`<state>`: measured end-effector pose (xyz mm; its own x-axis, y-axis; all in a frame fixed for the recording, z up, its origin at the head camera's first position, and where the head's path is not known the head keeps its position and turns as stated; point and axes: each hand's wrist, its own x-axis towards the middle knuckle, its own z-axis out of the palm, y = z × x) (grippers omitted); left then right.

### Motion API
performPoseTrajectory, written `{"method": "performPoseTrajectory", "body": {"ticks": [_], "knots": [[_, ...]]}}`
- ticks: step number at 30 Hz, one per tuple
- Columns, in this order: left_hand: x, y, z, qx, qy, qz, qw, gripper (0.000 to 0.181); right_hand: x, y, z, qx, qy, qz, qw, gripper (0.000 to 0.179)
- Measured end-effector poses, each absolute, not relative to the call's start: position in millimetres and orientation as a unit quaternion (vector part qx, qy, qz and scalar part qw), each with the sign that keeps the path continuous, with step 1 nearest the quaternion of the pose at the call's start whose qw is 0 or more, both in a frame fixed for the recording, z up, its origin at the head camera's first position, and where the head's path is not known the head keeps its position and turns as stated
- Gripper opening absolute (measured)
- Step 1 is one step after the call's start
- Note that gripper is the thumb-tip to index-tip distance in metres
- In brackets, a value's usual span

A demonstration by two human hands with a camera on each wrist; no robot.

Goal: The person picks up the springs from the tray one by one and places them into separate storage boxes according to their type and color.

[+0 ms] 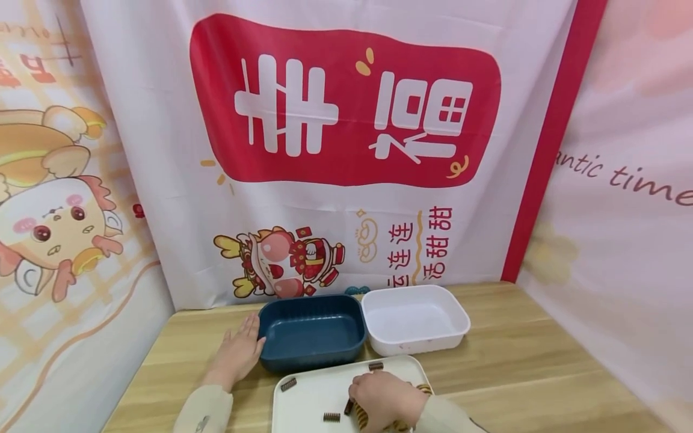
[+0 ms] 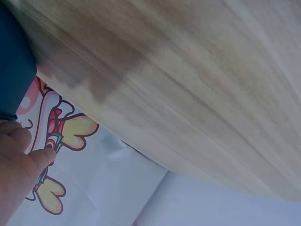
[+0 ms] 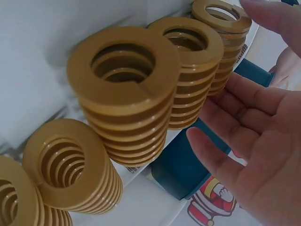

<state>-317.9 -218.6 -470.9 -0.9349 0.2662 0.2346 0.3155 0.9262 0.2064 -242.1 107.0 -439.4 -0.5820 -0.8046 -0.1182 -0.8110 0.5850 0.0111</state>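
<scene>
My left hand [image 1: 238, 353] rests against the left side of a dark blue tub [image 1: 313, 331], its fingers lying along the wall; the fingers [image 2: 21, 146] also show at the left wrist view's edge. Over the white tray [image 1: 304, 402], my right hand [image 1: 387, 397] reaches palm down among thick yellow coil springs [image 1: 361, 416]. In the right wrist view, its thumb and loosely bent fingers [image 3: 247, 94] lie either side of the farthest yellow spring [image 3: 225, 40], with some fingertips hidden behind it. A small dark spring [image 1: 348, 407] lies beside those fingertips.
A white tub [image 1: 415, 319] stands right of the blue one, both behind the tray. Small dark springs lie on the tray: one upper left [image 1: 289, 384], one at the back rim [image 1: 376, 366], another near the middle [image 1: 332, 417]. A printed cloth hangs behind the wooden table [image 1: 520, 355].
</scene>
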Motion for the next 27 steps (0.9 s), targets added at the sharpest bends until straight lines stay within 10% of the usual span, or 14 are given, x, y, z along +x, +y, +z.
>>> {"method": "performPoseTrajectory", "body": {"ticks": [16,27], "knots": [[-313,-217,-476,-0.146,-0.976,-0.128,0.096,0.054,-244,94,-458,-0.419,0.901,-0.003,0.110,0.017],[-313,-217,-473,-0.140,-0.976,-0.130,0.104,0.054,-244,95,-460,-0.476,0.879,0.009,0.034,0.017]]}}
